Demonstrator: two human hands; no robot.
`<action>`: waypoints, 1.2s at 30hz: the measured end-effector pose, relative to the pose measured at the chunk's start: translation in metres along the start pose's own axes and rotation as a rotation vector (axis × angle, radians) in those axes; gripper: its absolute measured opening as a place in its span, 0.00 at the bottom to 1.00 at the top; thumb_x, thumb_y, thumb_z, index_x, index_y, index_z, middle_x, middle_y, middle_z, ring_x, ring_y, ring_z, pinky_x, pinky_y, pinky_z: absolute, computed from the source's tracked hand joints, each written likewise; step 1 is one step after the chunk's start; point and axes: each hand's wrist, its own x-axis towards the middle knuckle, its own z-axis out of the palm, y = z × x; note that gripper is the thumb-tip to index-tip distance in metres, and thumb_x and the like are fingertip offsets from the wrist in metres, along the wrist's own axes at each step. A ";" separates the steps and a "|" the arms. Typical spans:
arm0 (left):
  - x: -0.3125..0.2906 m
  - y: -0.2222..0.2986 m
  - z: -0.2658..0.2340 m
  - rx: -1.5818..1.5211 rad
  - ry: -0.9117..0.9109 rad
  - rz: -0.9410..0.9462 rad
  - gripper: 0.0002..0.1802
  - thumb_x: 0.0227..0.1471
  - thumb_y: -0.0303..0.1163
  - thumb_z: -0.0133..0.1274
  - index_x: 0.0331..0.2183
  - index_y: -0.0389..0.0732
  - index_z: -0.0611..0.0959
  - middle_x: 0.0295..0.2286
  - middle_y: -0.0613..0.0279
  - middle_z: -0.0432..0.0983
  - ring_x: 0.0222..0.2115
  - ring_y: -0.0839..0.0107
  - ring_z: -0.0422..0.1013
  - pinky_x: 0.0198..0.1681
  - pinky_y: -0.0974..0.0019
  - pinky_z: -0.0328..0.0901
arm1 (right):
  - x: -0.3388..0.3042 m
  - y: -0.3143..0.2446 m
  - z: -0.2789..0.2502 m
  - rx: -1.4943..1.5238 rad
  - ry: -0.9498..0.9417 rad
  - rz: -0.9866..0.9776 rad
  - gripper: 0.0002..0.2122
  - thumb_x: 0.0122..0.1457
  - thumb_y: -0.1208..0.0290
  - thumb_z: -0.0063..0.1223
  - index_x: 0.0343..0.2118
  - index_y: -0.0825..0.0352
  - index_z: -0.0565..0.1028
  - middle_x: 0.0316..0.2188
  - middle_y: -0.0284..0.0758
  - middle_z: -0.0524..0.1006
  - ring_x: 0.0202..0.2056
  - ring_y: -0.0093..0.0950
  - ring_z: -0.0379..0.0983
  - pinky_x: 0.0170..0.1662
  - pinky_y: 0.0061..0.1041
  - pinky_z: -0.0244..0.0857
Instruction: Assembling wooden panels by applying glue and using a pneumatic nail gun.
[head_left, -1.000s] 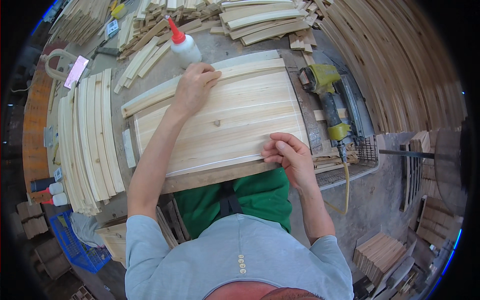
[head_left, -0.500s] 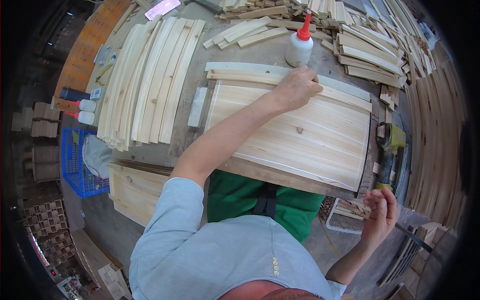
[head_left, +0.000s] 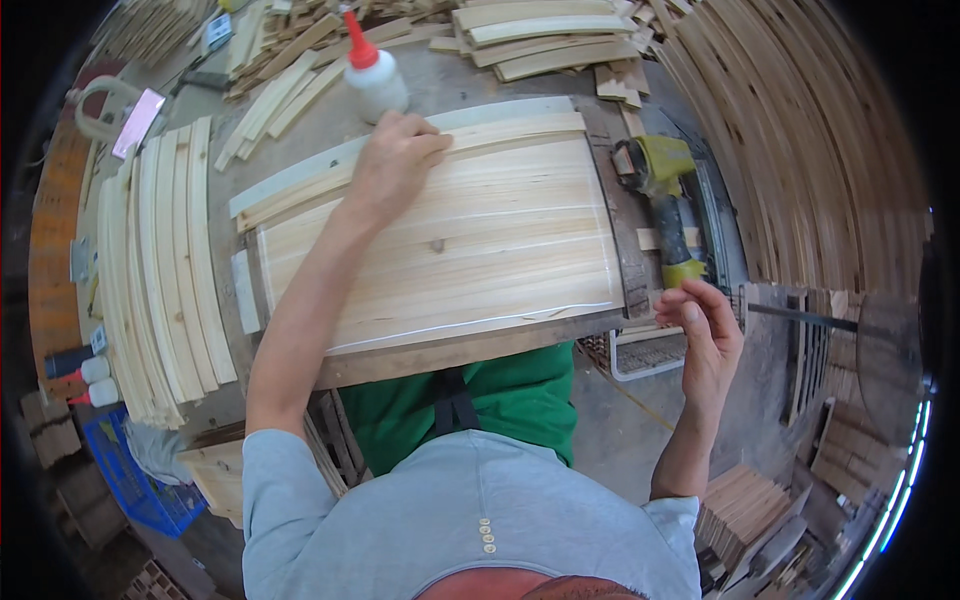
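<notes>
Left hand [head_left: 398, 165] was down at the far edge of the jointed wood panel [head_left: 480, 235], on the narrow wooden strip [head_left: 520, 131] running along that edge. Its fingers were curled under, knuckles up; tips mostly hidden, so from where I stood I couldn't tell if they pinched the strip or just pressed on it.

Right hand [head_left: 708, 330] was up off the panel, past its right end, near the lower end of the yellow-green and black power tool [head_left: 662, 165]. Fingers loosely bent, slightly spread, thumb raised beside them; couldn't tell whether thumb and fingertips met. Saw nothing in that hand.

Panel lay flat on the workbench [head_left: 290, 150], directly in front of the person, long side toward the green apron [head_left: 530, 405]. Thin white line [head_left: 470, 325] ran along its near edge. Pale flat strip [head_left: 500, 112] sat just beyond the wooden one.

White bottle with a red nozzle [head_left: 378, 88] stood upright right behind the left hand; contact unclear. Long slats [head_left: 165, 270] lay side by side left of the panel.
</notes>
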 end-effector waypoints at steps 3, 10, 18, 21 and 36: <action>0.003 0.004 -0.003 -0.026 -0.060 -0.067 0.10 0.43 0.26 0.61 0.34 0.41 0.87 0.32 0.61 0.78 0.37 0.61 0.69 0.43 0.62 0.66 | 0.014 0.000 -0.004 -0.053 -0.022 0.032 0.12 0.64 0.75 0.48 0.48 0.74 0.72 0.38 0.37 0.78 0.40 0.25 0.75 0.45 0.23 0.69; 0.000 -0.003 -0.002 -0.144 -0.090 -0.171 0.13 0.44 0.28 0.61 0.36 0.44 0.87 0.39 0.58 0.77 0.42 0.62 0.69 0.48 0.63 0.64 | 0.094 0.032 0.001 -0.996 0.049 -0.131 0.24 0.54 0.67 0.57 0.52 0.74 0.68 0.46 0.52 0.72 0.47 0.45 0.71 0.51 0.35 0.64; -0.005 -0.013 0.001 -0.090 -0.055 -0.101 0.13 0.46 0.31 0.60 0.38 0.46 0.87 0.49 0.54 0.74 0.51 0.56 0.67 0.56 0.60 0.59 | 0.134 -0.025 -0.001 -1.063 -0.027 0.048 0.24 0.52 0.66 0.55 0.47 0.78 0.69 0.25 0.44 0.78 0.23 0.33 0.75 0.33 0.30 0.70; -0.004 -0.015 0.002 -0.158 -0.075 -0.139 0.14 0.46 0.32 0.60 0.38 0.46 0.87 0.50 0.52 0.73 0.51 0.56 0.68 0.56 0.59 0.59 | 0.132 -0.069 -0.003 -0.811 -0.087 0.108 0.17 0.54 0.63 0.54 0.39 0.74 0.70 0.22 0.38 0.76 0.18 0.24 0.71 0.26 0.24 0.67; -0.004 -0.014 0.001 -0.204 -0.076 -0.194 0.14 0.44 0.30 0.61 0.37 0.46 0.87 0.48 0.54 0.75 0.49 0.58 0.69 0.55 0.60 0.60 | 0.168 -0.070 0.063 -0.724 -0.290 0.196 0.16 0.59 0.60 0.52 0.36 0.71 0.73 0.27 0.32 0.76 0.21 0.15 0.71 0.22 0.18 0.66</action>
